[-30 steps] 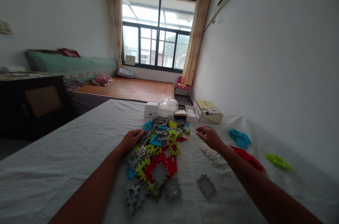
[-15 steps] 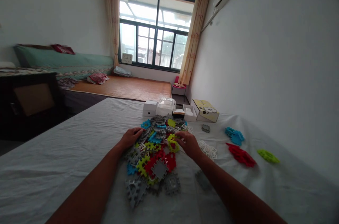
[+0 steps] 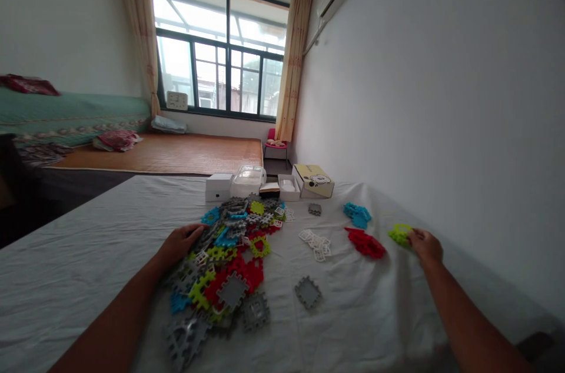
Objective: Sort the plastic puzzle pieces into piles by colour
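My right hand (image 3: 427, 248) is out at the far right, its fingers pinched on a yellow-green interlocking plastic piece (image 3: 401, 229) over the small yellow-green stack there. My left hand (image 3: 182, 245) rests at the left side of a mixed pile of notched plastic pieces (image 3: 233, 289), fingers stretched loosely along its edge and holding nothing I can see. Grey, red, blue, yellow-green and white pieces overlap in that pile. A yellow-green ring-shaped piece (image 3: 260, 246) lies on its right side. Beside the right hand's stack is a group of red pieces (image 3: 365, 243).
Blue pieces (image 3: 357, 214), white lattice pieces (image 3: 316, 245), a small grey stack (image 3: 315, 209) and a grey square piece (image 3: 308, 292) lie apart on the white cloth (image 3: 344, 326). Along the far edge stand a clear container (image 3: 248, 180), a white box (image 3: 219, 187) and a yellow box (image 3: 314, 180).
My right hand has moved from the pile to the yellow-green stack at the far right. The left hand stays by the pile. The view has turned to the right.
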{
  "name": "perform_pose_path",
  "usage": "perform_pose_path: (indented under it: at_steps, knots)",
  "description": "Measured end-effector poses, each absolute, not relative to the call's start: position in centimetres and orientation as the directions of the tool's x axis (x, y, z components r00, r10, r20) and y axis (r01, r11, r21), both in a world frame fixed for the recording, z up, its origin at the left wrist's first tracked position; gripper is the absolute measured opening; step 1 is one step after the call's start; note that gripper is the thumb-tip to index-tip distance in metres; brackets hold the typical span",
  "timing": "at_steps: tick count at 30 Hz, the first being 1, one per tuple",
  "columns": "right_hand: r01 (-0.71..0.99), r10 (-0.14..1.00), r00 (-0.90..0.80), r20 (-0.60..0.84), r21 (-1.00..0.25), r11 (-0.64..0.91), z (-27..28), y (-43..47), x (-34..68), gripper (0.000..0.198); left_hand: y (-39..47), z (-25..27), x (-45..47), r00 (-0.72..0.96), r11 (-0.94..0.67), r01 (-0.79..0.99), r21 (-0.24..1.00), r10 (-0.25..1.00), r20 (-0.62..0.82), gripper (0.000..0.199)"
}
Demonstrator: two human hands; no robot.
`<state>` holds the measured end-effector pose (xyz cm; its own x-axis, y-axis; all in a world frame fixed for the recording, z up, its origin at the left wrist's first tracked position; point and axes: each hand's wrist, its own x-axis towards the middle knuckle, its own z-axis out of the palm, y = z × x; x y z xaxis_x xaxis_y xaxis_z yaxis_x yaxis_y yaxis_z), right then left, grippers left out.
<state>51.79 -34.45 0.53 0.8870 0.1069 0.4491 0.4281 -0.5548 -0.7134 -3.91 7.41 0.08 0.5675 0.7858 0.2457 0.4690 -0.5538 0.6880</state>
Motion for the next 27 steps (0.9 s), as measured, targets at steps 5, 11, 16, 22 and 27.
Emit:
perform_pose_path:
  at_steps: [5, 11, 16, 22, 27]
  knots:
    - [0.321, 0.012, 0.910, 0.415, -0.683, -0.656, -1.3, -36.0, 52.4, 0.039, 7.3, 0.1, -3.9, 0.555, -0.558, 0.469, 0.685, 0.789, 0.262, 0.054]
    - [0.662, 0.333, 0.738, 0.587, -0.532, -0.528, 0.8, -29.3, 45.7, 0.040, 6.9, 0.0, -3.7, 0.563, -0.587, 0.424, 0.690, 0.768, 0.307, 0.054]
    - [0.857, 0.867, 0.263, 0.424, -0.515, -0.009, 3.0, -20.5, 31.0, 0.031, 7.0, -0.5, -3.7, 0.559, -0.582, 0.411, 0.701, 0.769, 0.311, 0.053]
    - [0.941, 0.956, 0.036, 0.292, -0.332, 0.067, 1.3, -14.2, 20.9, 0.044, 6.5, -0.3, -3.8, 0.562, -0.550, 0.376, 0.745, 0.775, 0.288, 0.049]
    - [0.978, 0.961, 0.072, 0.268, -0.206, -0.016, 1.2, -13.4, 20.1, 0.035, 6.4, -0.2, -3.8, 0.555, -0.542, 0.379, 0.750, 0.782, 0.284, 0.047]
